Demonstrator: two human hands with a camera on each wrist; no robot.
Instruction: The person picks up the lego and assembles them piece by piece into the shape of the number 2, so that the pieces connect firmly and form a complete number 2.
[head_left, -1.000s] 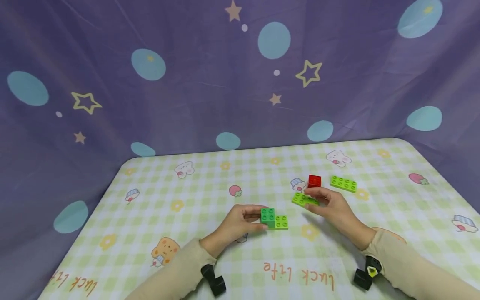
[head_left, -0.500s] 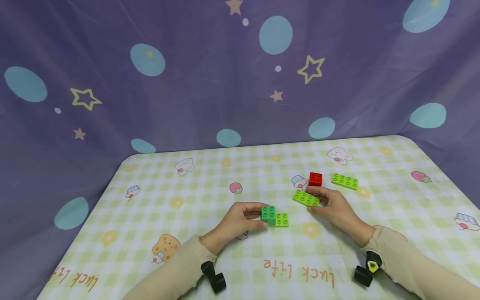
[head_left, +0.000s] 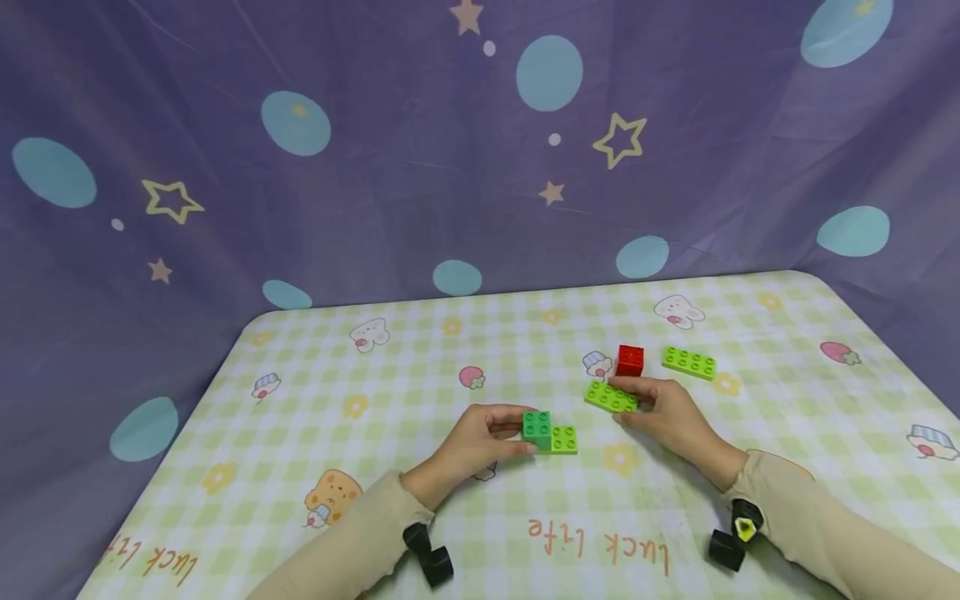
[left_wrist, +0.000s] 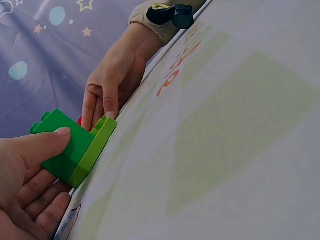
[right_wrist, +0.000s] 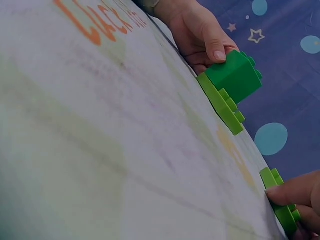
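Note:
My left hand (head_left: 478, 442) grips a green square brick (head_left: 536, 425) between thumb and fingers. The brick sits on one end of a lime green flat brick (head_left: 565, 439), whose other studs show bare beside it. In the left wrist view, my left thumb presses the side of the green brick (left_wrist: 67, 145). To the right, my right hand (head_left: 675, 421) pinches the right end of a second lime green flat brick (head_left: 606, 395), thumb on the near side and fingers on the far side. The right wrist view shows this flat brick (right_wrist: 266, 176) lying low at the tabletop.
A red brick (head_left: 630, 360) stands just behind the right hand's fingertips. Farther right lies a third lime green flat brick (head_left: 688, 363). All rest on a table with a checked cloth (head_left: 420, 358); a purple curtain (head_left: 375, 217) hangs behind its far edge.
My right thumb has shifted slightly off the top of the second lime green flat brick, so more studs show. The left hand and its stacked bricks stay in place; the head view tilts slightly.

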